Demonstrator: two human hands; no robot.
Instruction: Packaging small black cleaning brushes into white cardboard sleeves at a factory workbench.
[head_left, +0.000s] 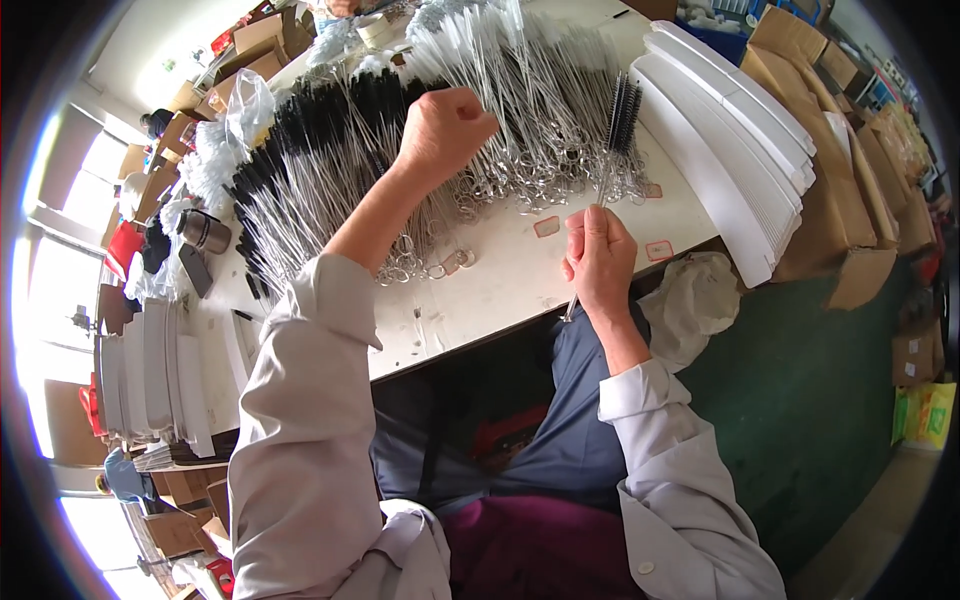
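My right hand (603,258), at the table's front edge, is closed around the thin metal stems of bottle brushes. Their black bristle heads (623,112) point away from me, and a metal end shows below the fist; I cannot tell how many brushes there are. My left hand (446,128) is raised in a fist over the middle of the brush pile, its fingers curled out of sight. Whatever it grips, if anything, is hidden. Beneath and around it lie black-bristled brushes (318,125) on the left and white-bristled brushes (500,60) on the right, ring ends toward me.
White folded cardboard sheets (715,140) are stacked on the table's right, beside an opened brown carton (830,180). A steel flask (203,231), a dark phone-like slab (196,270) and more white boxes (150,370) stand left. A whitish bag (692,305) hangs by the front edge.
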